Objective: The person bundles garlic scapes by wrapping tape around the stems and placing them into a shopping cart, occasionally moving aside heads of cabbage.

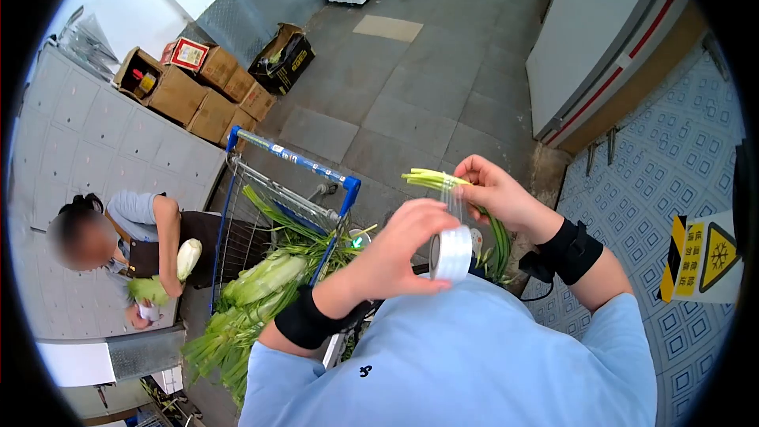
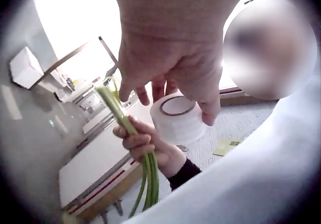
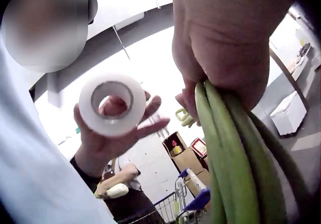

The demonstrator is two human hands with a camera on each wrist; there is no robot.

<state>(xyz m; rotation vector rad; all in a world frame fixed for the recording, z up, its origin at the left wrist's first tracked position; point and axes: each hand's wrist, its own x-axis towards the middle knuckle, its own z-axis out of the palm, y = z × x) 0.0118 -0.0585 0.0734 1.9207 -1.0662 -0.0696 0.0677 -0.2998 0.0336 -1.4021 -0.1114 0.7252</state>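
My left hand (image 1: pixel 411 237) holds a wide roll of clear packing tape (image 1: pixel 455 255). In the right wrist view, a finger shows through the core of the tape roll (image 3: pixel 88 106). My right hand (image 1: pixel 496 191) grips a small bunch of long green stalks (image 1: pixel 500 243). Their pale, yellowish ends (image 1: pixel 427 179) stick out beyond the fingers to the left. A clear strip of tape (image 1: pixel 454 204) runs from the roll up to the bunch, near the right fingertips. Roll and bunch are close together in front of my chest.
A shopping cart (image 1: pixel 294 160) at the left bears leafy greens (image 1: pixel 261 289). Beyond it, a person in a dark apron (image 1: pixel 190 229) holds a pale, long vegetable (image 1: pixel 189 259). Cardboard boxes (image 1: pixel 180 96) line the wall. A white door (image 1: pixel 589 39) stands at the right, a warning sign (image 1: pixel 702 257) nearby.
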